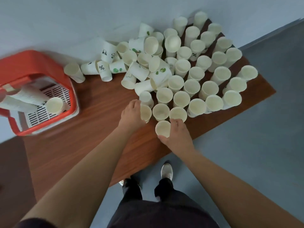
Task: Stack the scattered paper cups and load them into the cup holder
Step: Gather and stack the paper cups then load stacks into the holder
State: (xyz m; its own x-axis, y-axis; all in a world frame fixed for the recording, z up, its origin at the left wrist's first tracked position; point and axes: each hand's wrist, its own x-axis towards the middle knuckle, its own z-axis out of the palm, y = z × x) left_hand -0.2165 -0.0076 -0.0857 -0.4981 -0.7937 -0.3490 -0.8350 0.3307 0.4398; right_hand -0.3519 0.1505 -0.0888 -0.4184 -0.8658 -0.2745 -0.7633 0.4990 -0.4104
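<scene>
Right hand (176,134) fingers wrap the nearest paper cup (162,128) at the surface (98,129) edge. Left hand (131,112) fingers wrap the neighbour cup (145,112). Risk: lifting either topples the tightly packed upright cups (197,89). Red cup holder (32,63) sits well left.

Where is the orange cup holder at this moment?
In the head view, the orange cup holder stands at the left side of the table, left of the heap of fallen cups; stacked cups lie inside it.

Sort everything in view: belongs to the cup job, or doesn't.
Job: upright white paper cups; toppled printed paper cups; red plastic slotted basket holding stacked cups; left hand and right hand, each gripping one cup.
Not the job: brown wooden table; pale shoe; grey floor.
</scene>
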